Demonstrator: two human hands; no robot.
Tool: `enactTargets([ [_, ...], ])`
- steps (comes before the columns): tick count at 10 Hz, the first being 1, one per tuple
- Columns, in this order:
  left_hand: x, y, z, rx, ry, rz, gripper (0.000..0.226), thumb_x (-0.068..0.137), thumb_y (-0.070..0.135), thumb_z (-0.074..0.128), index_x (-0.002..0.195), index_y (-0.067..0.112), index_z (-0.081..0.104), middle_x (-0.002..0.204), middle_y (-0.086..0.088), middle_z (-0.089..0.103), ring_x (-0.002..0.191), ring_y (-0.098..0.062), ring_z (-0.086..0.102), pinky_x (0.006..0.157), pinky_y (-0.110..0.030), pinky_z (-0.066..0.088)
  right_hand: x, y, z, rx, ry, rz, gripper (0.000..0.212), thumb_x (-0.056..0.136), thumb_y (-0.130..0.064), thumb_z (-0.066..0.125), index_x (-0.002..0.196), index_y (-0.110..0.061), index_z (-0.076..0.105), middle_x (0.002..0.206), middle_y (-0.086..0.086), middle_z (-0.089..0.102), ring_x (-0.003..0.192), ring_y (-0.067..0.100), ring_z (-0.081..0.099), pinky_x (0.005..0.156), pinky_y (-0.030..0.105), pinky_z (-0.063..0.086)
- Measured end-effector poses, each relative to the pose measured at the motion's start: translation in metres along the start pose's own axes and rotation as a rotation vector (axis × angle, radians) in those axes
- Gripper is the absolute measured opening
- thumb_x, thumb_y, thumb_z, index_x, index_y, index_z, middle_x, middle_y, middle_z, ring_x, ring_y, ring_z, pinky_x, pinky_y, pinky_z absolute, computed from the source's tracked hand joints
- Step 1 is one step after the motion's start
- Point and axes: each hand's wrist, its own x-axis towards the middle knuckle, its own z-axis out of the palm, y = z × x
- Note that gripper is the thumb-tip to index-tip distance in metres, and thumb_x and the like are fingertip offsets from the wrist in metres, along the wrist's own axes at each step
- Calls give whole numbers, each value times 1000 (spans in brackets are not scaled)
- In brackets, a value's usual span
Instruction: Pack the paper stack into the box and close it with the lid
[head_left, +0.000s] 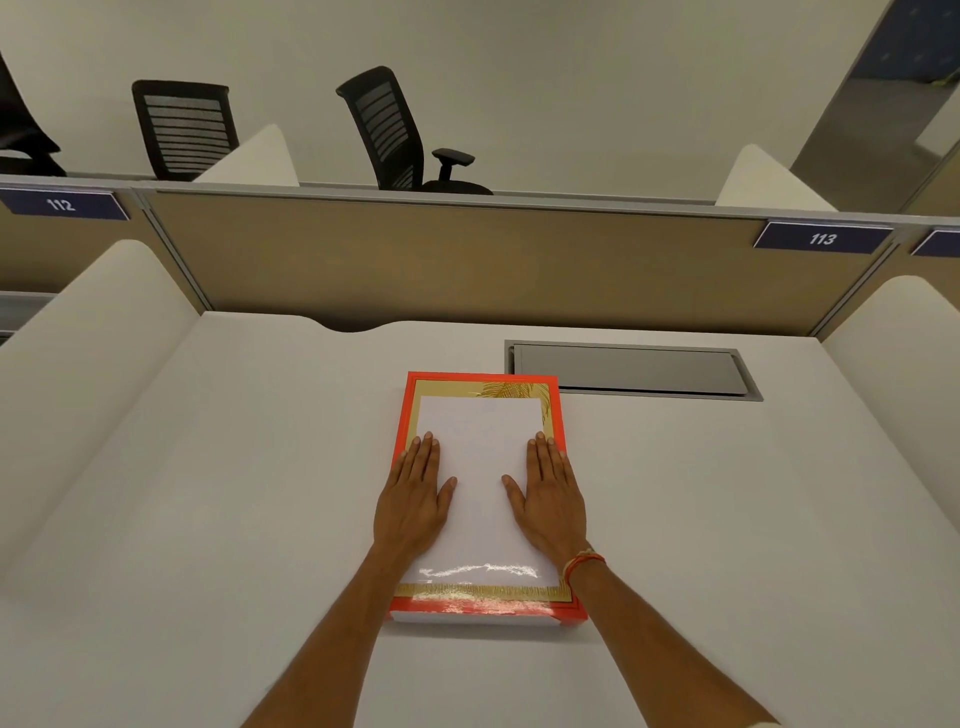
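Note:
An orange-red lid (483, 378) with a gold inner frame and a glossy white centre lies flat on the white desk (208, 493), straight in front of me. A white box wall (467, 618) shows under its near edge. My left hand (415, 499) and my right hand (548, 499) rest palm down on the lid's white centre, side by side, fingers stretched forward, holding nothing. No loose paper stack is in sight; I cannot tell whether the white centre is paper behind a clear window.
A grey cable hatch (628, 369) is set into the desk just behind the box on the right. A tan partition (467, 260) closes the back, and white side dividers (93, 374) flank the desk. Black office chairs (389, 130) stand beyond.

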Motion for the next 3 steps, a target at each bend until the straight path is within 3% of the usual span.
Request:
enactTargets([
  [3, 2, 2, 1, -106, 24, 4, 83, 89, 66, 0, 153, 15, 14, 162, 0, 15, 150, -17, 13, 122, -36, 16, 2, 4, -6, 109, 13, 7, 91, 84, -70, -1, 155, -14, 5, 164, 4, 6, 152, 20, 3, 118, 27, -6],
])
